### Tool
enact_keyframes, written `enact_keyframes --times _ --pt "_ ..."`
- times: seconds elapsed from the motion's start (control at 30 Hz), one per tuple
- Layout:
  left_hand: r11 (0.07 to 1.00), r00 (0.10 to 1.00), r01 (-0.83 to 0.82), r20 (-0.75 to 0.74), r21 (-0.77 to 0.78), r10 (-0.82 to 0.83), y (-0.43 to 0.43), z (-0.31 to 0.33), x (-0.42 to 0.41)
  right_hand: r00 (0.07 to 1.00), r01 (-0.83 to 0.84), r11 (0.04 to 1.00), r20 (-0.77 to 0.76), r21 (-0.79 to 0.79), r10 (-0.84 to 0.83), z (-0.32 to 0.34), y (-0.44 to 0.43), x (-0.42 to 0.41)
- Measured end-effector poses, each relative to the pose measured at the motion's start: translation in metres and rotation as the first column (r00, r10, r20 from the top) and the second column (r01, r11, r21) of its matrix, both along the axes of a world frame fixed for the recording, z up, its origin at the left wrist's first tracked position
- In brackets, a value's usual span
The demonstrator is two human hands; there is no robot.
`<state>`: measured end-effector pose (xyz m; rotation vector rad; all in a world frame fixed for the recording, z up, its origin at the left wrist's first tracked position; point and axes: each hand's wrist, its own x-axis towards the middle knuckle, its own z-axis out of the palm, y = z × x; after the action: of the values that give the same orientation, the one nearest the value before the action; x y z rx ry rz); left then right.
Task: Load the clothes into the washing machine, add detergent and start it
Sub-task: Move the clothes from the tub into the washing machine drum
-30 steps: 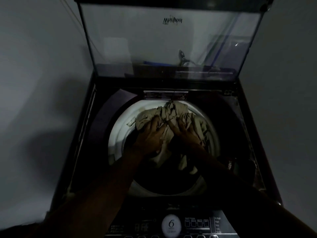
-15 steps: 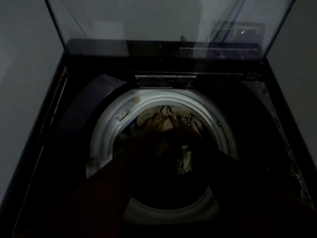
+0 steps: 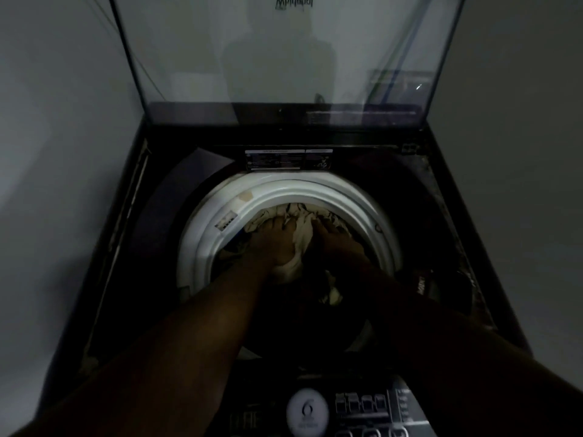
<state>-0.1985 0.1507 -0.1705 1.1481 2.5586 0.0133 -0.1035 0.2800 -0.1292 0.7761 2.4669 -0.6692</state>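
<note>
Dim grey walls are standing around the washing machine [image 3: 132, 247], its glass lid [image 3: 284, 58] raised. Both hands, left hand [image 3: 274, 244] and right hand [image 3: 339, 244], are pressing and gripping the pale clothes [image 3: 303, 228] inside the drum [image 3: 220, 238]. Such fabric is probably soft and light; grasping a bunched fold seems best
</note>
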Motion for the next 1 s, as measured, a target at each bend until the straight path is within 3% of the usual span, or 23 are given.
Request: enact_keyframes --times 0.13,0.2,0.33,0.73,0.9,1.0 --pt "0.992 0.978 -0.113 0.184 0.059 0.100 -0.009 0.043 0.020 0.993 -0.098 0.989 -0.055 0.113 0.105 0.030 -0.001 0.014" --pt "0.990 0.978 -0.117 0.181 0.081 0.101 -0.014 0.061 0.034 0.980 -0.134 0.978 -0.128 0.162 0.155 0.054 -0.001 0.029" --pt "0.973 0.970 -0.177 0.195 0.151 0.147 -0.012 0.094 0.067 0.965 -0.049 0.964 -0.236 0.260 0.113 0.098 0.002 0.060" --pt "0.887 0.978 -0.206 0.085 0.412 0.188 0.055 0.193 0.224 0.836 -0.036 0.988 -0.536 0.152 0.114 0.188 0.060 0.194" --pt "0.831 0.978 -0.205 0.074 0.517 0.195 0.099 0.192 0.290 0.819 -0.043 0.982 -0.557 0.184 0.141 0.189 0.099 0.259" --pt "0.849 0.984 -0.155 0.002 0.506 0.178 0.120 0.191 0.323 0.826 -0.031 0.978 -0.546 0.205 0.141 0.183 0.124 0.293"
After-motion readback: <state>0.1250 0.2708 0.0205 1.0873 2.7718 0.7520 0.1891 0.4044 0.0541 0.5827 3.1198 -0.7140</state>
